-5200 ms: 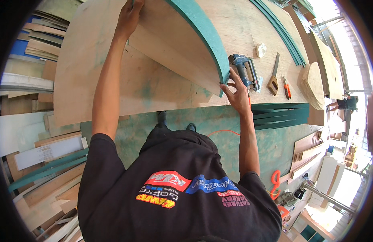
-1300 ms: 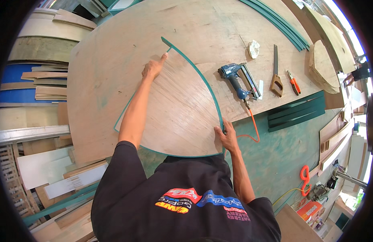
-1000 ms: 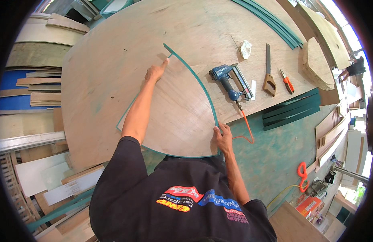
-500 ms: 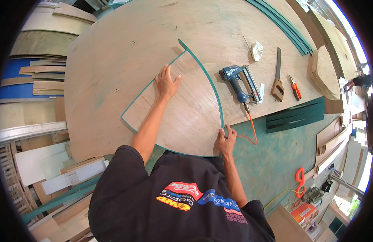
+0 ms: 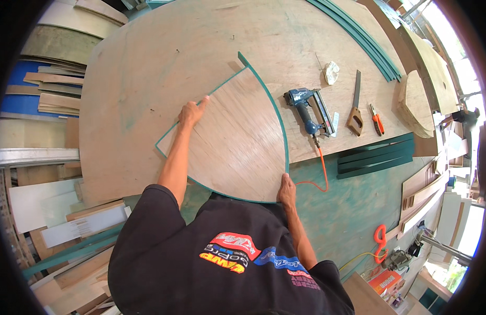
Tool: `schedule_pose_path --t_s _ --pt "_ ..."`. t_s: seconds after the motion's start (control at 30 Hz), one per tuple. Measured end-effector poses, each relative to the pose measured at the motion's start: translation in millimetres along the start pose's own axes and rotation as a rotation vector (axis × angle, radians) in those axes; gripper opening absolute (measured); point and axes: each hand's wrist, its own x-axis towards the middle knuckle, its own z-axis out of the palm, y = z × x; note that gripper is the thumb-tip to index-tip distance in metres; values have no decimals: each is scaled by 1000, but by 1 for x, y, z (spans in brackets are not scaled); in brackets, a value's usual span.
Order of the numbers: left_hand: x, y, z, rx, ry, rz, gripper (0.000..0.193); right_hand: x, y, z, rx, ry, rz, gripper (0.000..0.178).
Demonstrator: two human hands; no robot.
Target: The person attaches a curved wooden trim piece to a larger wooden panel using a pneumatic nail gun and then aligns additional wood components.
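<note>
A plywood panel (image 5: 237, 136) with curved sides and green edging lies on the wooden worktable, its near side close to my body. One green edging strip (image 5: 272, 100) follows the right-hand curve and sticks out past the top corner. My left hand (image 5: 193, 112) is closed around the panel's upper left edge, thumb on top, the other fingers partly hidden beyond the edge. At the lower right corner, my right hand (image 5: 287, 190) grips the edge with its thumb uppermost; its other fingers are mostly hidden.
Right of the panel lie a blue nail gun (image 5: 307, 111) with an orange hose (image 5: 324, 170), a handsaw (image 5: 356, 105) and orange-handled pliers (image 5: 377, 121). Green strips (image 5: 358, 42) rest at the far right. Several nails (image 5: 178, 51) stand in the worktable (image 5: 127, 94). Boards (image 5: 59, 102) are stacked left.
My left hand has gone from lying on the panel's face to gripping its upper left edge. My right hand has slid slightly nearer me and closed on the corner.
</note>
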Motion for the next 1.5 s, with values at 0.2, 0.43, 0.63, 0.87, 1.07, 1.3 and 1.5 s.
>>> schedule_pose_path --t_s 0.2,0.43,0.63,0.87,1.07,1.3,1.5 --pt "-55 37 7 -74 -87 29 84 -35 8 -40 140 96 0 56" --pt "-93 23 30 -22 -13 179 54 -34 0 -66 46 71 1 60" --pt "-98 14 52 136 285 282 61 -34 -12 -34 -190 126 33 57" --pt "-89 11 77 260 409 334 61 -36 5 -4 -18 114 22 60" --pt "-77 4 73 246 397 320 59 -45 -5 -16 -199 -320 65 69" --pt "-83 32 97 274 493 35 60 -2 -20 -65 -278 -831 153 79" --pt "-85 51 99 259 550 -24 60 55 -34 -113 -509 -739 -89 60"
